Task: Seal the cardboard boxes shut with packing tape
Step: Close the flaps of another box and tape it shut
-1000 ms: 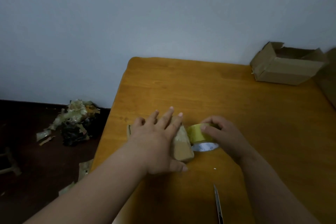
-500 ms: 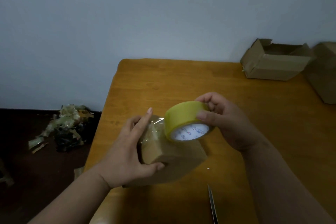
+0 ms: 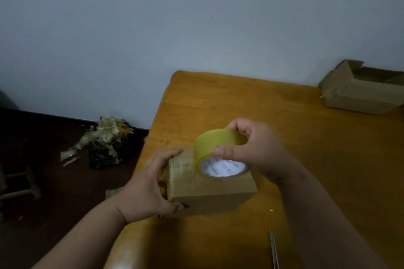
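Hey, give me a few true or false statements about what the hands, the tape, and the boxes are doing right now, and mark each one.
1. The right hand holds the tape roll. True.
2. The left hand lies flat on the table. False: it grips the left end of the small box.
3. The tape roll sits against the small box's top. True.
4. The open box at the far right is sealed. False: its flaps stand open.
5. A blade lies on the table near the right forearm. True.
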Available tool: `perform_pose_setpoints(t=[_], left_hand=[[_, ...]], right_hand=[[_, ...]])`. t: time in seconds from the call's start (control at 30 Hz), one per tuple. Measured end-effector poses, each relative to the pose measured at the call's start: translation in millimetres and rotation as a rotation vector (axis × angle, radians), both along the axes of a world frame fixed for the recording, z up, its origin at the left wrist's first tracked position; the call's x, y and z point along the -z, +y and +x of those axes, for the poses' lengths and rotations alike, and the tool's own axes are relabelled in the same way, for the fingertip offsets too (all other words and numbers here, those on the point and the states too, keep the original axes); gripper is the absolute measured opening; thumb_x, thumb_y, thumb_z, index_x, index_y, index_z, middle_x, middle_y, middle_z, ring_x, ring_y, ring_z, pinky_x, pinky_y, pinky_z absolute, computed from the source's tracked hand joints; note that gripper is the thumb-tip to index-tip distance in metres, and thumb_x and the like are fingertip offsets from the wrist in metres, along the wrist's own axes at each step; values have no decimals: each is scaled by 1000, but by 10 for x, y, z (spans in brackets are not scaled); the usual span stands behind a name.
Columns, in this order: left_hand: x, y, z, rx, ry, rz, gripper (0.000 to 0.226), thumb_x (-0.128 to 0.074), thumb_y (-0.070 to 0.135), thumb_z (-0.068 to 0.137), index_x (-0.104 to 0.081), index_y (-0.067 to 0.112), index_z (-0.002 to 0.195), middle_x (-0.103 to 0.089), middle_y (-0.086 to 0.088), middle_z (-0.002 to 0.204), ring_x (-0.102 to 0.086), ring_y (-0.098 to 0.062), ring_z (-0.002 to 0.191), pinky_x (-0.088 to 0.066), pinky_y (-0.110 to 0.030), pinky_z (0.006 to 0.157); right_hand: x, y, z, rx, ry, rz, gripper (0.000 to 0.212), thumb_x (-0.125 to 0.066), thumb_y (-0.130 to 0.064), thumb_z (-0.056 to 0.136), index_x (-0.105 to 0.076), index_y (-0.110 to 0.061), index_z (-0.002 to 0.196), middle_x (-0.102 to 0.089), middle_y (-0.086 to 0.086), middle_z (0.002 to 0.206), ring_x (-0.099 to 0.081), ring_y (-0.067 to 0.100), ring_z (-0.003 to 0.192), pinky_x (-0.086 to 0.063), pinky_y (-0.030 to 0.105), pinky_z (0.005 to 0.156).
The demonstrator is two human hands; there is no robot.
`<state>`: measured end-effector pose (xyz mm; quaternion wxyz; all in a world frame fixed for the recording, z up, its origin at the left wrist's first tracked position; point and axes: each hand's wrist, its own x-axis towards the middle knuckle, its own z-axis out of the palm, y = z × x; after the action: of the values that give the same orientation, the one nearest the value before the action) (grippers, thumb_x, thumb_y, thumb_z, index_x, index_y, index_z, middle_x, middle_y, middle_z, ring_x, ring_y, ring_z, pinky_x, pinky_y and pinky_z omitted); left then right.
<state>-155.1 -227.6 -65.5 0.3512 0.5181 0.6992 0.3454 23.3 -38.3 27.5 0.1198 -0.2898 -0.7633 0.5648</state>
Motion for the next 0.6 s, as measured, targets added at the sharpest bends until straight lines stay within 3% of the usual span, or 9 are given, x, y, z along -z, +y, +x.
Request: perform_pose_setpoints(t=[0.07, 0.17, 0.27, 0.33, 0.4, 0.5, 0.6], left_hand=[[78, -43, 5, -27, -17, 3, 107, -91, 38, 55, -23, 57, 135, -18, 38, 139, -24, 16, 131, -40, -15, 101], [213, -115, 20, -64, -38, -11, 110, -93, 32, 55, -21, 59, 134, -15, 38, 142, -20, 15, 134, -41, -10, 98], [344, -163, 54, -57, 42, -78, 116, -93, 33, 54, -12, 65, 130, -13, 38, 142, -25, 14, 131, -32, -9, 104], [385, -198, 65, -26, 56, -173, 122, -93, 37, 52, -3, 71, 126, -14, 26, 147, -29, -1, 134, -29, -9, 105], [316, -224, 44, 30, 104, -264, 123, -89, 52, 48, 2, 73, 127, -3, 18, 154, -21, -11, 141, -29, -25, 113], [65, -146, -21, 40, 202, -296, 112, -77, 70, 49, -18, 53, 142, 2, 19, 157, -8, -11, 144, -21, -39, 119], [-289, 86, -10, -52, 5, -202, 90, -73, 62, 64, -36, 39, 144, -25, 22, 152, -21, -4, 143, -24, -32, 117]], right_hand=[[-69, 44, 38, 0, -120, 183, 40, -88, -49, 55, -65, -23, 75, -63, -10, 64, -54, -1, 55, -42, 18, 48], [-59, 134, 109, -54, -289, 432, 40, -86, -51, 62, -66, -24, 82, -67, -5, 74, -60, 7, 65, -49, 31, 56], [29, 94, 98, -103, -300, 444, 33, -81, -49, 71, -65, -24, 83, -64, -7, 76, -58, 7, 67, -48, 33, 57], [73, 29, 55, -156, -302, 458, 25, -76, -46, 78, -65, -24, 85, -62, -10, 76, -55, 5, 68, -45, 29, 58], [86, -9, 20, -168, -304, 474, 23, -74, -44, 80, -64, -24, 84, -60, -11, 75, -54, 4, 69, -44, 28, 59], [89, -27, 3, -175, -309, 486, 20, -73, -42, 81, -62, -25, 81, -59, -11, 73, -53, 5, 68, -45, 32, 62], [102, -55, -4, -208, -319, 503, 19, -72, -40, 82, -61, -25, 79, -59, -9, 72, -53, 7, 68, -45, 32, 61]])
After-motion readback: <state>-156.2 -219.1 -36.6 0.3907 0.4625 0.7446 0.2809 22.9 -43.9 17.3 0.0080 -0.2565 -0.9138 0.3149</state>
